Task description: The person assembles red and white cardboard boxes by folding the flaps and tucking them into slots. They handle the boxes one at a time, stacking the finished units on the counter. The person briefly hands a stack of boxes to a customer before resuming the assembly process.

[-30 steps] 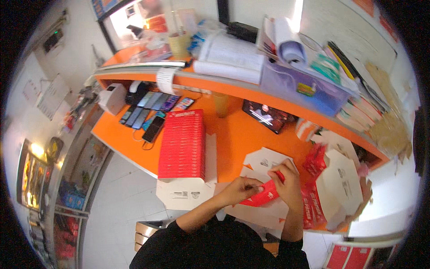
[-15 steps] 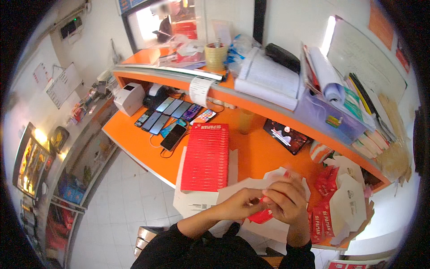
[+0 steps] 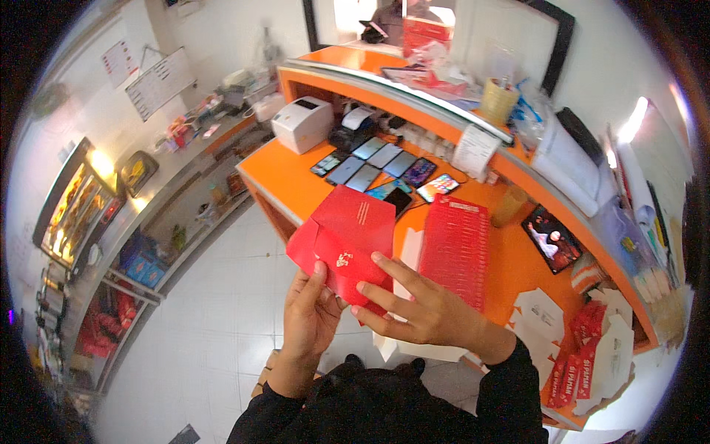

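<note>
In front of my body I hold a red cardboard food box (image 3: 362,229) with pale printing and folded, angled flaps. My left hand (image 3: 314,314) grips its lower left edge, thumb on the front and fingers behind. My right hand (image 3: 414,303) is closed on the lower right side, its fingers lying across the red face. Just beyond the right hand, a tall stack of red cartons (image 3: 455,251) stands on the orange desk (image 3: 274,177). Flat white and red carton blanks (image 3: 538,318) lie to the right of it.
Several phones (image 3: 384,157) lie by a white label printer (image 3: 303,124) at the far side of the desk. A tablet (image 3: 551,237) leans under the raised shelf. A lit food display case (image 3: 74,211) stands at far left. A person (image 3: 403,22) is beyond the window.
The view has swung left. My hands, earlier close together over the cartons at the right, are now over the floor left of the stack, with the red box raised and in plain sight.
</note>
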{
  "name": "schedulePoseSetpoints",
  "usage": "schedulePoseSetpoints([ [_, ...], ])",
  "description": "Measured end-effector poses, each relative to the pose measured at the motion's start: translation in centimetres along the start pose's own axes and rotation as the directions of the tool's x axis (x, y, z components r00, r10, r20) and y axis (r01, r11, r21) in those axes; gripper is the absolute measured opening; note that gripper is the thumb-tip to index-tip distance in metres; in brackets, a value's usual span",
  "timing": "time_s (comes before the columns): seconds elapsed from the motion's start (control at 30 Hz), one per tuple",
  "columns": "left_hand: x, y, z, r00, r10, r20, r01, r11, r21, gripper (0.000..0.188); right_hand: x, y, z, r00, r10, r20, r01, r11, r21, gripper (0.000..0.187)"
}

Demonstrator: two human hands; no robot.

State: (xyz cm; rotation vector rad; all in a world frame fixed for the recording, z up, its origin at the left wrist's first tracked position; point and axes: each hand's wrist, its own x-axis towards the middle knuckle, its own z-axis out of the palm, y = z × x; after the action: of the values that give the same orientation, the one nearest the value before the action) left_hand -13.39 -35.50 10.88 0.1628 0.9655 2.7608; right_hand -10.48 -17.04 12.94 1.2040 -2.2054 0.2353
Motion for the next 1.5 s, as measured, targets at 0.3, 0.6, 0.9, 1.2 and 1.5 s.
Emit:
schedulePoseSetpoints([
  [0.3,4.7,4.9,-6.4,0.955,0.294,0.048,-0.297,0.931,0.212,0.037,5.8,4.0,7.3,0.977,-0.07,-0.2,0.136,0.931,0.34,0.043],
  [0.6,17.7,0.0,-8.5,0.979,0.203,0.008,-0.182,0.855,0.486,0.025,4.4,15.1,16.0,0.944,0.22,-0.246,-0.075,0.868,0.49,0.039],
  [0.9,25.9,-7.3,-9.6,1.0,-0.023,0.006,0.02,0.949,0.314,0.025,3.5,21.3,20.7,0.683,0.697,-0.218,-0.533,0.679,0.505,0.023],
  [1.2,37.3,0.6,-18.2,0.78,-0.521,0.346,-0.488,-0.161,0.858,0.028,3.7,41.1,34.0,0.202,0.926,0.318,-0.716,-0.082,0.693,0.02],
  [1.5,45.4,1.8,-23.7,0.268,-0.833,0.483,-0.651,0.214,0.729,0.03,4.2,59.6,48.5,0.137,0.94,-0.312,-0.946,0.218,0.241,0.051],
])
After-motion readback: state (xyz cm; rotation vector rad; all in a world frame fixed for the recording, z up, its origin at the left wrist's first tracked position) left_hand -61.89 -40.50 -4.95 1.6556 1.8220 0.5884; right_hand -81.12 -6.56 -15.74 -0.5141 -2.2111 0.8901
